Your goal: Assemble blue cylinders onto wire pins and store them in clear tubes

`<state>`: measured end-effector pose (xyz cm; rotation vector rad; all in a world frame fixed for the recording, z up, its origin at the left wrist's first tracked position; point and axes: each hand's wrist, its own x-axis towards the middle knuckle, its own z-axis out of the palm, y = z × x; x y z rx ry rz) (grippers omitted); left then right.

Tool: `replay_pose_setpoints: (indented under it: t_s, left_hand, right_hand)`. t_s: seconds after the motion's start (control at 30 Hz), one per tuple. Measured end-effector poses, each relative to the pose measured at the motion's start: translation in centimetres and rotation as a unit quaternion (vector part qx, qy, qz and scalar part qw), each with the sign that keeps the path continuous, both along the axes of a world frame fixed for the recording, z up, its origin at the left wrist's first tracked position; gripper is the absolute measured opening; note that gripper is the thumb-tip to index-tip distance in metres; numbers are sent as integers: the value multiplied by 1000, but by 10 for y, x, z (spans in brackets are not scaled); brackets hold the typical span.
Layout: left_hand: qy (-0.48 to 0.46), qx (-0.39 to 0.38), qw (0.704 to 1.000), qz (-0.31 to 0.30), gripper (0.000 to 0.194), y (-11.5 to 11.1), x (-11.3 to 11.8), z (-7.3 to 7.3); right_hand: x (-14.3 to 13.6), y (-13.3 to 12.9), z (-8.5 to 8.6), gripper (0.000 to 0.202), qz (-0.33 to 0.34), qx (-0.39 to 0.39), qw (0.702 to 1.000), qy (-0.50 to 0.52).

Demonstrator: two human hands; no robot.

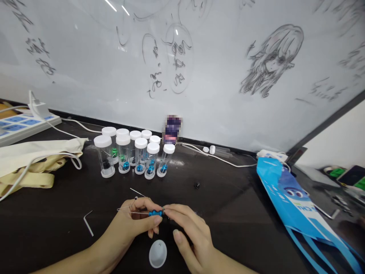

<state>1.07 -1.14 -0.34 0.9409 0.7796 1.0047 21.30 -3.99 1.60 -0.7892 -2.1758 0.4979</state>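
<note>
My left hand (137, 220) pinches a small blue ribbed cylinder (155, 213) between thumb and fingers. A thin pale wire or cord (125, 209) runs leftward from it in a loop. My right hand (191, 232) has its fingers stretched toward the cylinder's right end, fingertips touching or very near a small dark part there. Its thumb stays apart, below. Just under the hands sits a small white oval dish (157, 254). A thin metal rod (137, 192) sticks out behind my left hand. An L-shaped hex key (88, 223) lies to the left.
Several clear tubes with white caps (141, 143) stand at the back, holding blue, green and black parts. A small black piece (197, 185) lies right of centre. Cloth bag (34, 163) and power strip (25, 123) are left, blue bag (296, 201) right. A whiteboard (211, 76) rises behind.
</note>
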Motion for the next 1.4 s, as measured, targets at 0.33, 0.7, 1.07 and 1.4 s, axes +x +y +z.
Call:
replay_pose_setpoints:
  t_s: [0.33, 0.7, 1.07, 1.4]
  left_hand:
    - [17, 25, 999, -44, 14, -4, -1, -5]
    - [17, 32, 998, -46, 14, -3, -1, -3]
    - [5, 44, 997, -56, 15, -4, -1, -1]
    - [-14, 36, 998, -57, 14, -5, 3, 0]
  right_hand:
    - [-7, 4, -4, 12, -56, -40, 998, 6]
    - [-7, 6, -7, 14, -42, 34, 998, 44]
    - [-7, 5, -12, 9, -39, 7, 997, 68]
    - [-7, 5, -5, 36, -68, -30, 997, 17]
